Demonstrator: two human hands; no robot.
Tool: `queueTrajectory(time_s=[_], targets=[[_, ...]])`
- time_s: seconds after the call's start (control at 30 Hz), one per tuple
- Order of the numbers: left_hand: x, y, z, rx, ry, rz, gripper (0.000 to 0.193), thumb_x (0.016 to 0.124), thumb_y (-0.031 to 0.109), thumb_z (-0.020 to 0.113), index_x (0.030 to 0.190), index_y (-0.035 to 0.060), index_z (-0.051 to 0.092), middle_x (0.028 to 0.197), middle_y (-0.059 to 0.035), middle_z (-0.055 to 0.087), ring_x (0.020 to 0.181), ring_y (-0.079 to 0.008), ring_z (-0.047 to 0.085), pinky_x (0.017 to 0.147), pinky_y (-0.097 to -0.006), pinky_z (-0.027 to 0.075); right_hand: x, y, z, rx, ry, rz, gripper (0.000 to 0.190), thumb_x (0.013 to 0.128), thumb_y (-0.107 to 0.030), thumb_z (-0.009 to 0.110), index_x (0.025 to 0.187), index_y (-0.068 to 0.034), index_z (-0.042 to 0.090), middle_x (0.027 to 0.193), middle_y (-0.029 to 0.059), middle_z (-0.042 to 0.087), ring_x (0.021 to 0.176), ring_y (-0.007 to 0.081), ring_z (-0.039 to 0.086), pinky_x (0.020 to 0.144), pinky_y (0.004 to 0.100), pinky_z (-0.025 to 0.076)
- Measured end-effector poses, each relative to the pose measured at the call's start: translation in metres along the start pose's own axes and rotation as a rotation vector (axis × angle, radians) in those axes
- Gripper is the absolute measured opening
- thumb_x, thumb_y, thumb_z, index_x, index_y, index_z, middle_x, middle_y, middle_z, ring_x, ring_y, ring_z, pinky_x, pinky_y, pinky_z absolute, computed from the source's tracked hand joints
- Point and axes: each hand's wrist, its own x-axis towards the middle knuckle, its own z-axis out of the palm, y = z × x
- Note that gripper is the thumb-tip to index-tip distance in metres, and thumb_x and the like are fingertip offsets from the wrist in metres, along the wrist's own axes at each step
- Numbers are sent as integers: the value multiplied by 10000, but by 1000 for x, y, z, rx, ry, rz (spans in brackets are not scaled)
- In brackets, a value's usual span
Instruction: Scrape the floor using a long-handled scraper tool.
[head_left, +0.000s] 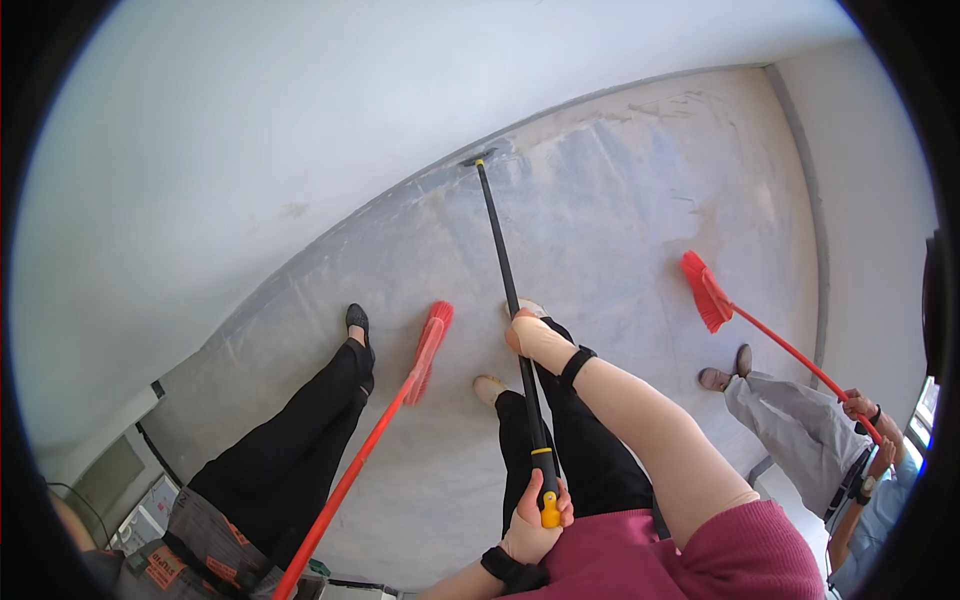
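A long black pole (498, 232) with yellow fittings reaches from my body to the floor near the base of the wall. At its far end a flat dark head (477, 158) rests on the floor by the wall's edge; its exact kind is too small to tell. My left hand (535, 517) is closed around the black and yellow grip at the near end. Farther up the pole, my right hand (527, 334) is wrapped around the black shaft. Both wrists wear black straps.
On the left a person in black trousers (289, 442) stands near a red broom (427, 352). At the right another person in grey trousers (802, 435) holds a second red broom (709, 296). A white wall (187, 150) borders the concrete floor (600, 225).
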Motion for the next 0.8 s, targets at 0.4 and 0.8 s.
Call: queueTrajectory(time_s=[0.4, 0.8], targets=[[5, 19, 6, 50, 58, 89, 421, 768, 500, 433, 818, 83, 453, 568, -46, 412, 483, -176, 388, 469, -271, 311, 3, -16, -12, 449, 3, 304, 168, 696, -116, 473, 763, -28, 601, 771, 124, 603, 754, 284, 580, 612, 359, 457], [16, 27, 6, 30, 63, 98, 414, 765, 497, 442, 812, 86, 455, 552, -46, 408, 480, -169, 394, 468, -267, 316, 39, -3, 7, -438, -128, -307, 119, 715, -142, 500, 688, -59, 582, 717, 90, 596, 701, 219, 585, 581, 312, 449]])
